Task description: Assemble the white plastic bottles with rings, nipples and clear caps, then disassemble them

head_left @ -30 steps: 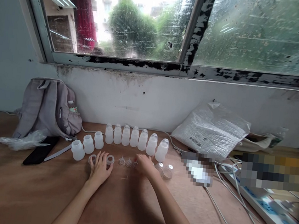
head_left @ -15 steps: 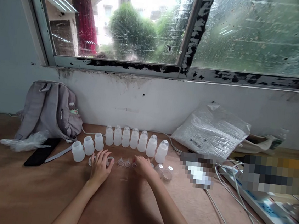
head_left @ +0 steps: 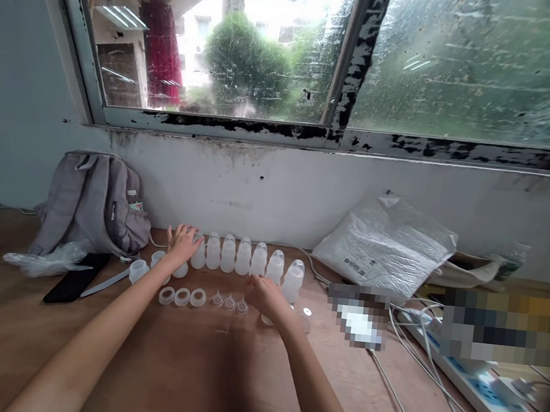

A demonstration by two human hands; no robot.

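Note:
Several frosted baby bottles with clear domed caps [head_left: 228,255] stand in a curved row. Uncapped bottles [head_left: 138,271] stand at its left end. My left hand [head_left: 181,246] is over these, fingers spread, its fingertips at the leftmost capped bottle [head_left: 198,253]; whether they touch is unclear. My right hand [head_left: 265,295] is in front of the row with fingers curled together; what they hold, if anything, is hidden. White screw rings [head_left: 182,297] lie between my arms. Clear bottle nipples [head_left: 229,302] lie beside my right fingers, and a clear cap [head_left: 306,321] is partly behind my right wrist.
A grey backpack [head_left: 93,206], crumpled clear plastic [head_left: 50,262] and a black flat object [head_left: 75,282] lie left on the wooden table [head_left: 179,366]. On the right are a plastic mailer bag [head_left: 384,244], cables and a power strip [head_left: 487,385]. A wall and window stand behind.
My left hand has moved from the rings up to the bottles, uncovering the rings. My right hand has risen slightly towards the bottle row, showing the third nipple more clearly.

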